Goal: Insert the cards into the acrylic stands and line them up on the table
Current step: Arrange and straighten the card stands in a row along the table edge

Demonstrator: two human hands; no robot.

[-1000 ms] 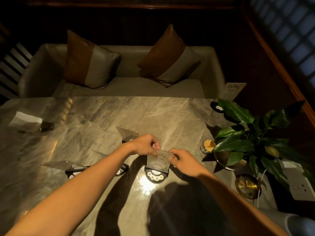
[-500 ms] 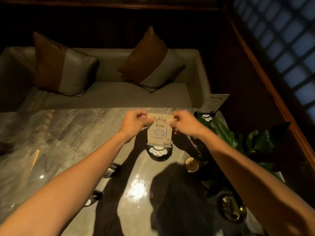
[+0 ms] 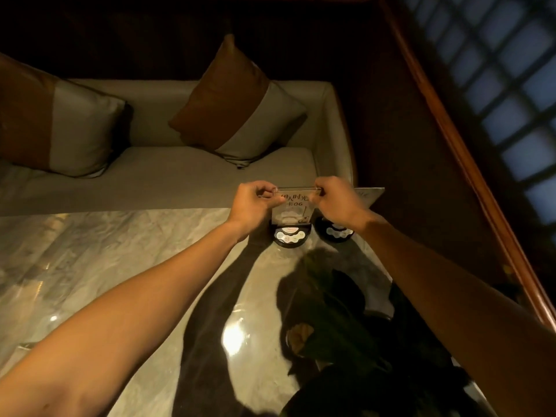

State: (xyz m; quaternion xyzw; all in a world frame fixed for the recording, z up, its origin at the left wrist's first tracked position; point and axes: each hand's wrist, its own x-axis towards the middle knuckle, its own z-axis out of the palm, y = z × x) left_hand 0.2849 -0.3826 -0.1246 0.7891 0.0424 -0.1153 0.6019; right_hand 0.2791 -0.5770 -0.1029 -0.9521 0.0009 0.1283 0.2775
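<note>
An acrylic stand [image 3: 293,210] with a pale printed card inside stands upright on its round black base with white buttons [image 3: 289,236], near the far right of the marble table [image 3: 120,260]. My left hand [image 3: 255,203] pinches the stand's top left corner. My right hand [image 3: 334,200] pinches its top right corner. Just to the right, a second stand with a card [image 3: 368,195] stands on its own black base [image 3: 335,231], partly hidden behind my right wrist.
A dark leafy plant [image 3: 346,341] and a small dish [image 3: 298,334] sit at the table's near right. Beyond the table's far edge is a beige sofa [image 3: 168,176] with two brown-and-grey cushions [image 3: 240,103]. A wooden rail [image 3: 469,164] runs along the right.
Both hands have carried the stand with its card away from me and to the right, up beside the second stand at the table's far right. My view has swung right with it.
</note>
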